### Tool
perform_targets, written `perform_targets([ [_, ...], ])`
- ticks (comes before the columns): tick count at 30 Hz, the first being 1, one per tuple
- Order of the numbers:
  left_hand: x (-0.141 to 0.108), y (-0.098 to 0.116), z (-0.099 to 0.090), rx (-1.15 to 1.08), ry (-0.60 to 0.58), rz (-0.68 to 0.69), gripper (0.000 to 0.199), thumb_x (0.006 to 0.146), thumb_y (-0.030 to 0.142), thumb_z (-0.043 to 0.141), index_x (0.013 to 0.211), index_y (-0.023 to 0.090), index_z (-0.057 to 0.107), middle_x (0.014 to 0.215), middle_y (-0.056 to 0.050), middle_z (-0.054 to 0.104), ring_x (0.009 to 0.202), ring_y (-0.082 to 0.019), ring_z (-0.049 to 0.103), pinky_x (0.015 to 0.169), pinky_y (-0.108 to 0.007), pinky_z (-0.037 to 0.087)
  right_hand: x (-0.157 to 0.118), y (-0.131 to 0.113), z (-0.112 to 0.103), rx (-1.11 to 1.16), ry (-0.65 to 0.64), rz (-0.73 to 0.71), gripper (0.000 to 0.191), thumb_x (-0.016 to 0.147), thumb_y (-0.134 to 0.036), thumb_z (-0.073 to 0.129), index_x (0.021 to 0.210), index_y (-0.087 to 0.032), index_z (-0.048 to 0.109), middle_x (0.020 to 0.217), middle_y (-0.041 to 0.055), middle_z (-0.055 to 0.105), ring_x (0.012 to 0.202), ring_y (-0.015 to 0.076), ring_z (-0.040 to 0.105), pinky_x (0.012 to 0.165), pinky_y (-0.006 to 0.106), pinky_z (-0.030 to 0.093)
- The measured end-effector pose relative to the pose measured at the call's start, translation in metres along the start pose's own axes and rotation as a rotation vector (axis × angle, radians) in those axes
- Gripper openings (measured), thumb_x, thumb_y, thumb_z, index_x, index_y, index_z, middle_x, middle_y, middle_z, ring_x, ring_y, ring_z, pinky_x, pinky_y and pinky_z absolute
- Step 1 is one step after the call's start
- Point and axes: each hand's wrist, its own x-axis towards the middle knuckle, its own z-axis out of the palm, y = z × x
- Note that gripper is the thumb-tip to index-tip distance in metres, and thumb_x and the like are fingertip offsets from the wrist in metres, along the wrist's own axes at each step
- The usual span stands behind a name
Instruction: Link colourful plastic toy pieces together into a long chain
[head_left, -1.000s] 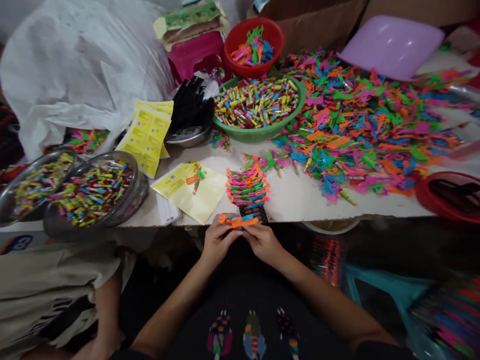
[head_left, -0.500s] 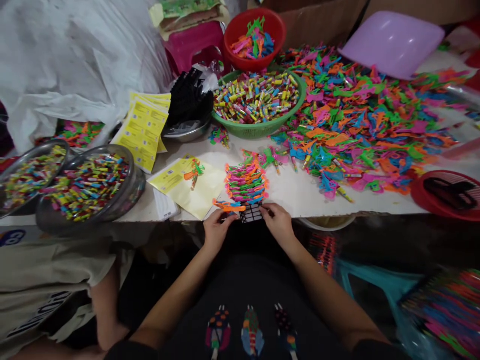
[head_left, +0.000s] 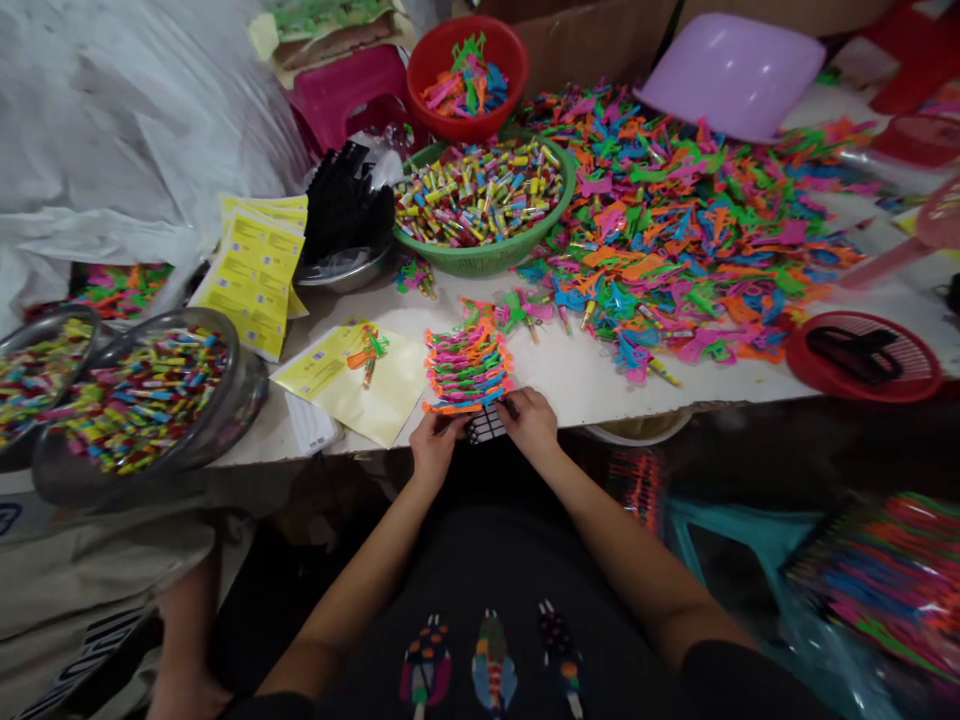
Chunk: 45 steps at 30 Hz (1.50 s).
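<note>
A black gridded strip (head_left: 489, 426) lies at the table's front edge, its bare near end between my hands. Rows of plastic toys (head_left: 469, 370) in pink, green, blue and orange sit across its far part. At the strip's left side my left hand (head_left: 435, 445) is closed, thumb and fingers pinching the edge just below the nearest orange toy. My right hand (head_left: 531, 422) grips the opposite edge, fingers bent together. One orange and green toy with a small candy tube (head_left: 367, 368) rests on a yellow sheet (head_left: 390, 405) to the left.
Behind stands a green basin (head_left: 480, 262) of candy tubes, with a red bowl (head_left: 517, 90) of toys beyond. A large toy heap (head_left: 675, 230) spreads rightward. Steel bowls (head_left: 247, 390) of tubes stand left. A red basket (head_left: 919, 375) is at right. A co-worker's arm (head_left: 184, 630) shows lower left.
The orange and blue toy that stuck out at my left hand now lies in line with the row. Both hands remain on the strip. The view has turned slightly right.
</note>
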Motion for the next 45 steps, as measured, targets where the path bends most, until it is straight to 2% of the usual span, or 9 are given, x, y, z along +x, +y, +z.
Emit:
perform_targets([
  [4,-0.001,0.002,0.002,-0.055,0.001,-0.026,0.024,0.062,0.034,0.07,0.076,0.017,0.061,0.069,0.001,0.064,0.063,-0.012,0.06,0.064,-0.023,0.048,-0.001,-0.003,0.0,-0.052,-0.006,0.009,0.024,0.082,-0.034,0.049,0.086,-0.017,0.065,0.082,0.0079,0.06,0.079,0.0191,0.051,0.07,0.028,0.037],
  [11,-0.003,0.006,0.008,-0.067,0.041,0.015,0.022,0.064,0.034,0.067,0.074,0.016,0.059,0.068,0.002,0.059,0.063,-0.01,0.056,0.061,-0.021,0.047,0.0,-0.003,0.001,-0.067,-0.053,0.022,0.026,0.084,-0.035,0.045,0.092,-0.019,0.064,0.085,0.0074,0.061,0.082,0.0193,0.05,0.072,0.028,0.036],
  [15,-0.001,0.008,0.012,0.027,0.104,0.036,0.022,0.065,0.035,0.066,0.072,0.016,0.056,0.066,0.003,0.056,0.061,-0.009,0.054,0.062,-0.021,0.046,0.0,-0.003,0.003,-0.073,-0.088,0.007,0.027,0.085,-0.036,0.044,0.093,-0.018,0.063,0.088,0.0079,0.061,0.083,0.0198,0.049,0.073,0.029,0.035],
  [23,-0.001,0.016,0.014,0.163,0.138,0.09,0.021,0.065,0.033,0.066,0.069,0.017,0.054,0.063,0.004,0.055,0.059,-0.009,0.053,0.063,-0.022,0.044,0.0,-0.006,0.002,-0.099,-0.131,0.023,0.027,0.085,-0.035,0.044,0.098,-0.018,0.061,0.09,0.0078,0.06,0.086,0.021,0.047,0.073,0.03,0.033],
  [27,-0.001,0.016,0.013,0.169,0.169,0.047,0.022,0.066,0.034,0.065,0.071,0.016,0.055,0.062,0.003,0.055,0.057,-0.009,0.052,0.058,-0.021,0.043,-0.001,-0.006,0.002,-0.1,-0.133,0.037,0.028,0.085,-0.035,0.043,0.099,-0.019,0.061,0.09,0.0073,0.06,0.087,0.0209,0.047,0.072,0.03,0.032],
  [33,-0.001,0.011,0.011,0.375,0.119,0.146,0.018,0.068,0.034,0.063,0.073,0.016,0.059,0.068,-0.001,0.061,0.065,-0.013,0.057,0.065,-0.024,0.044,-0.001,-0.005,0.001,-0.113,-0.139,0.038,0.028,0.085,-0.035,0.043,0.098,-0.019,0.061,0.089,0.0068,0.06,0.084,0.0203,0.047,0.071,0.029,0.031],
  [37,0.0,0.01,0.011,0.444,0.117,0.165,0.018,0.071,0.034,0.061,0.07,0.017,0.058,0.067,-0.002,0.061,0.063,-0.013,0.055,0.063,-0.024,0.042,-0.001,-0.005,0.002,-0.126,-0.13,0.042,0.028,0.085,-0.036,0.043,0.096,-0.019,0.062,0.087,0.0069,0.061,0.083,0.0198,0.047,0.07,0.029,0.031],
  [42,0.007,0.007,0.006,0.613,-0.001,0.262,0.018,0.074,0.034,0.059,0.067,0.018,0.059,0.068,-0.004,0.06,0.072,-0.017,0.054,0.066,-0.027,0.04,0.002,-0.005,-0.002,-0.14,-0.116,0.044,0.029,0.085,-0.039,0.043,0.094,-0.019,0.062,0.084,0.006,0.062,0.081,0.0185,0.049,0.068,0.027,0.031],
  [45,0.01,0.005,0.007,0.705,-0.072,0.236,0.02,0.074,0.034,0.058,0.064,0.017,0.06,0.064,-0.005,0.058,0.07,-0.017,0.053,0.063,-0.026,0.038,0.006,-0.005,-0.004,-0.15,-0.139,0.048,0.032,0.085,-0.043,0.041,0.092,-0.019,0.062,0.08,0.0051,0.063,0.078,0.0175,0.05,0.064,0.026,0.031],
])
